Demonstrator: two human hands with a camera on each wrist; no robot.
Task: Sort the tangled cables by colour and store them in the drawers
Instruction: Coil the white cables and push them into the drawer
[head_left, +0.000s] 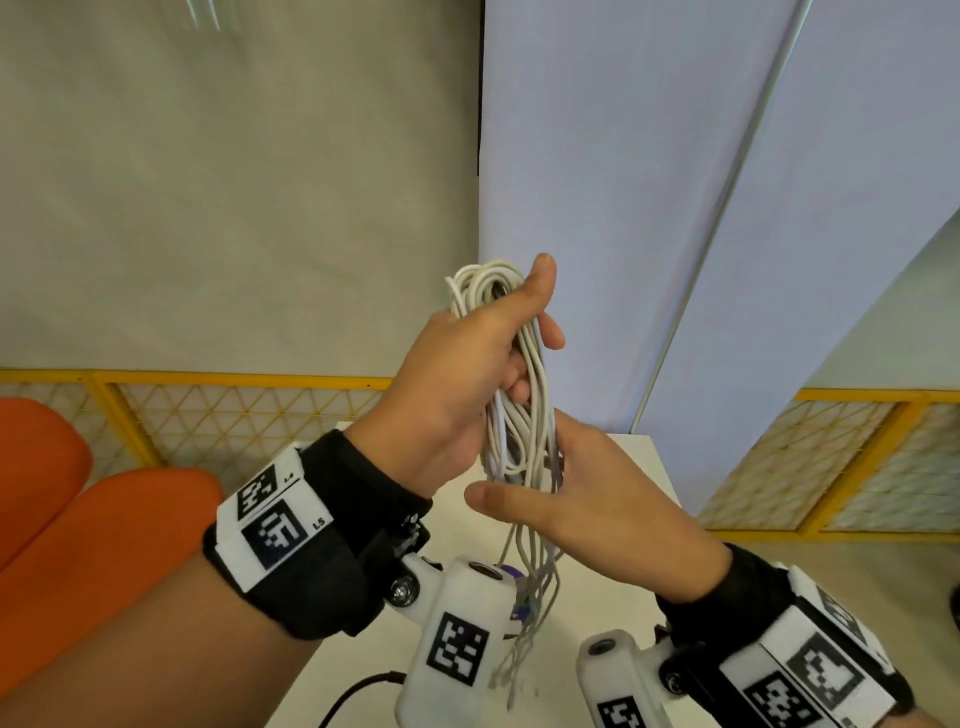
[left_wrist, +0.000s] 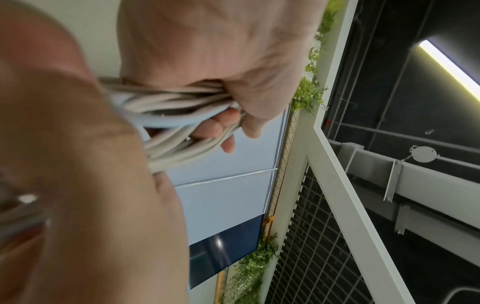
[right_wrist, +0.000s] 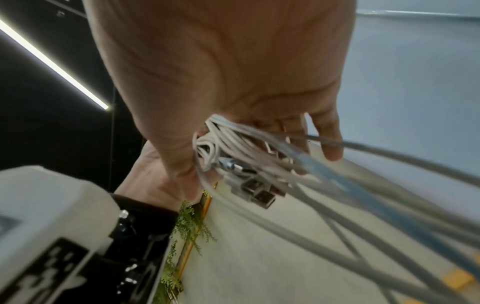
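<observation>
Above the table: white cable bundle is held upright in the air over the white table, lifted clear, probably so the loops hang free and can be gathered.
Left hand: left hand grips the upper part of the bundle, fingers curled round the strands and thumb extended toward 12 o'clock along the loop tops; this hold keeps the coil together.
Right hand: right hand sits at 5 o'clock from the left hand, fingers wrapped round the lower strands; the right-wrist view shows its fingers hooked over the cables.
Connectors: USB plugs cluster in the right-wrist view beside the right palm.
Loose ends: tails hang toward 6 o'clock, below both hands.
Black cable: black cable lies on the table at 7 o'clock, apart from the white bundle.
Drawers: not in view.
Step in hand: judged as tidying the white group before storing.
</observation>
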